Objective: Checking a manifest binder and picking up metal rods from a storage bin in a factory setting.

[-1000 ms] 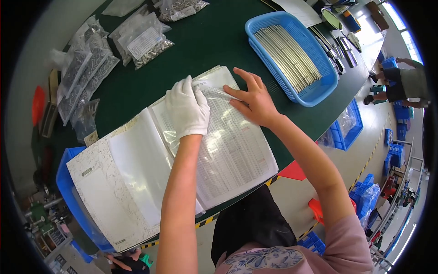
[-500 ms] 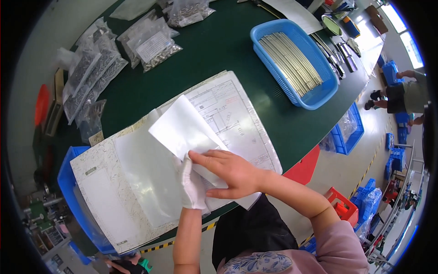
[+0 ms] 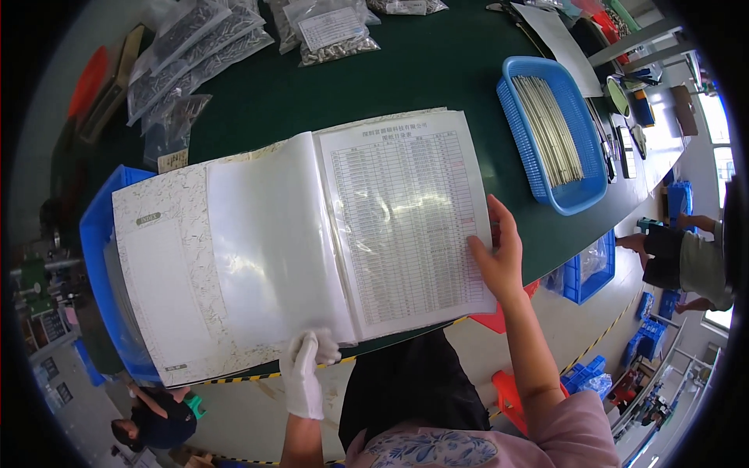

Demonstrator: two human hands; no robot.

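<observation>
- Open folder lies on green surface, spine running near to far
- Bare right hand grips printed page's right edge
- Gloved left hand pinches near edge at spine, closer to clear sleeve

Bright, even overhead light, no hard shadows. Glare streaks on the clear plastic sleeves of the open binder, washing out part of the printed table. Windows at far right blown out white. Heavy fisheye: green table edge and blue basket bend toward the rim, black vignette in the corners. Centre sharp, periphery soft and smeared.
</observation>
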